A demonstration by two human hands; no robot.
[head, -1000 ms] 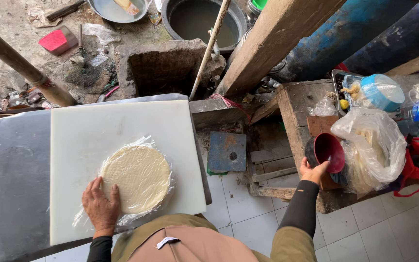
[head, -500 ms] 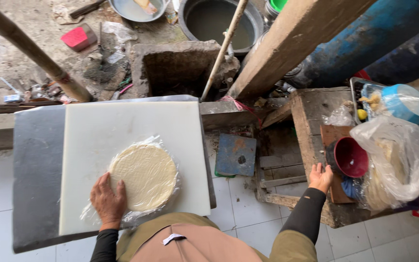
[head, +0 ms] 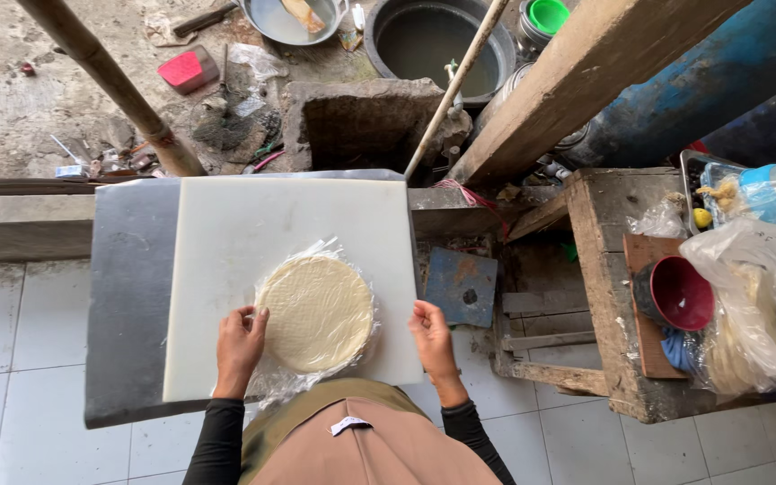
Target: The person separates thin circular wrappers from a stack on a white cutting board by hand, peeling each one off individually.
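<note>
Bringing right hand (head: 433, 339) back from red bowl (head: 683, 292) to board (head: 226, 242) near edge; both hands open, left hand (head: 241, 346) touching dough disc (head: 316, 312) on plastic wrap (head: 291, 382), near-centre of board.

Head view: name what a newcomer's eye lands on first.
The pale round flat dough disc on crinkled clear plastic wrap, near the front edge of the white cutting board. The left hand touches its left rim; the right hand rests at the board's right edge. A maroon bowl sits on the wooden bench to the right.
</note>
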